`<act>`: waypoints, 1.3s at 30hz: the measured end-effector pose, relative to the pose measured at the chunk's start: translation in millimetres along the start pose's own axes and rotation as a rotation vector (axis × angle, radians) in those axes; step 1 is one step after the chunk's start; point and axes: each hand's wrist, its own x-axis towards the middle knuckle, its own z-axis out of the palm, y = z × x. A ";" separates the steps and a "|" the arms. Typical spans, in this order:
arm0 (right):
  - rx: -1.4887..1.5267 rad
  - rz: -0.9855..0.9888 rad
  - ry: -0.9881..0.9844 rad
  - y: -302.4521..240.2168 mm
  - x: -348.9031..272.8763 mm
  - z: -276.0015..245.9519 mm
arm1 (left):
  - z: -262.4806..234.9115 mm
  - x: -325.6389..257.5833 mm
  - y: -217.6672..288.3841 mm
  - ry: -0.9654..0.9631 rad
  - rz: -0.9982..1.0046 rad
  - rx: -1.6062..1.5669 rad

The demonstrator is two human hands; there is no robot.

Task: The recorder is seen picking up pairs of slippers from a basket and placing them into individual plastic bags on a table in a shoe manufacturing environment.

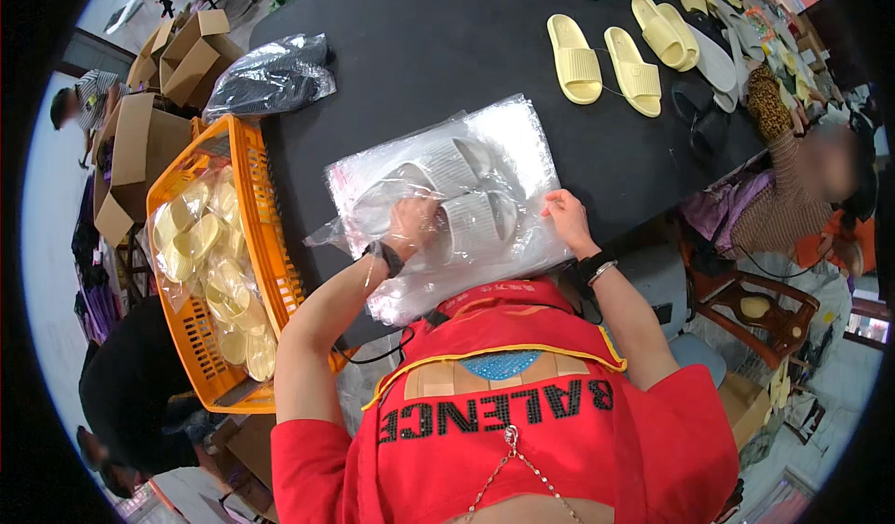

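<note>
A pair of light grey slippers (474, 224) with ribbed straps lies in a clear plastic bag (373, 195), on top of a stack of clear plastic bags (522, 142). My left hand (412, 226) is closed on the slippers at their near left end, with film around the hand; some fingertips are hidden. At the right edge of the stack, my right hand (566, 219) has its fingers curled and pinched on the bag film.
An orange basket (270, 216) of bagged yellow slippers stands at left. Bagged dark slippers (275, 75) lie behind it on the black table (419, 48). Yellow slippers (604, 65) lie at far right. A person (792, 188) sits at right; another (140, 393) bends at left.
</note>
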 end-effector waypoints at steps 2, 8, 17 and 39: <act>0.007 -0.013 0.028 -8.8 -3.8 -1.9 | 3.4 -12.3 -13.8 0.088 -0.049 0.002; -0.503 -0.113 -0.232 -33.3 -10.4 2.4 | -2.3 -12.9 -10.0 0.178 -0.003 -0.083; -0.444 -0.027 0.123 -18.5 -32.8 -12.3 | -2.9 -2.8 17.6 0.116 0.019 0.018; 0.240 -0.158 -0.152 -46.2 9.7 -3.1 | -23.8 -25.5 27.0 0.285 0.215 0.099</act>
